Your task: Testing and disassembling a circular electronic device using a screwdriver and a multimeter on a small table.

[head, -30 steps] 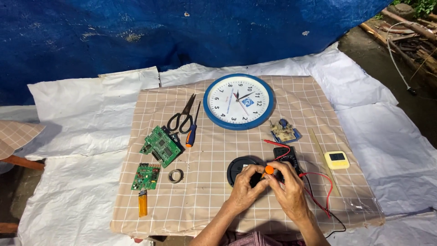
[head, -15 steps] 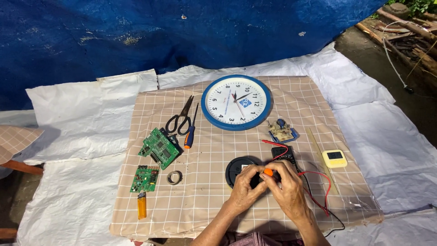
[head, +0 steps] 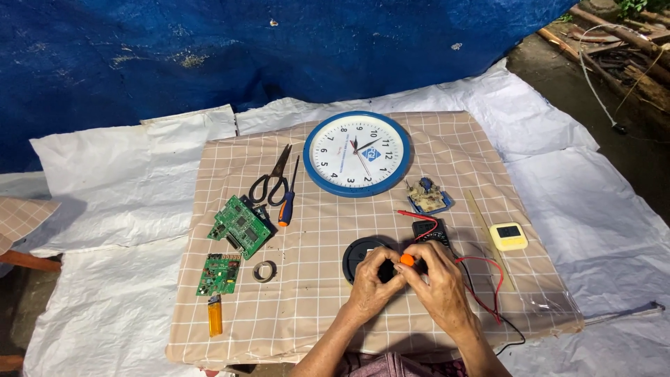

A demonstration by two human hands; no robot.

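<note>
Two bare hands meet low in the frame, just right of centre, over a checked beige cloth [head: 328, 279] spread on a table. The left hand [head: 372, 287] and the right hand [head: 438, 290] curl toward each other, their fingertips pressed together around a small orange object [head: 406, 260], which sits pinched between them at the top of the two hands; what kind of part it is cannot be told. Under and just behind the left hand lies a round black disc [head: 358, 255], partly covered by the fingers. Right above the hands rests a black multimeter [head: 430, 230], with a red probe [head: 413, 215] lying at its upper left and red and black leads [head: 488, 286] looping down the right side of the right hand. Near the centre top of the cloth lies a round wall clock [head: 357, 153] with a blue rim and white face. To its lower right sits a small circuit module on a blue base [head: 427, 195], and farther right a pale yellow square device with a small screen [head: 508, 236]. Left of centre lie black-handled scissors [head: 272, 178], a screwdriver with a blue and orange handle [head: 287, 199], two green circuit boards [head: 239, 227] [head: 219, 274], a small ring of tape [head: 264, 271] and an orange lighter [head: 215, 315]. White sheeting [head: 105, 181] lies under the cloth, and a blue tarpaulin [head: 209, 49] fills the top of the frame.
</note>
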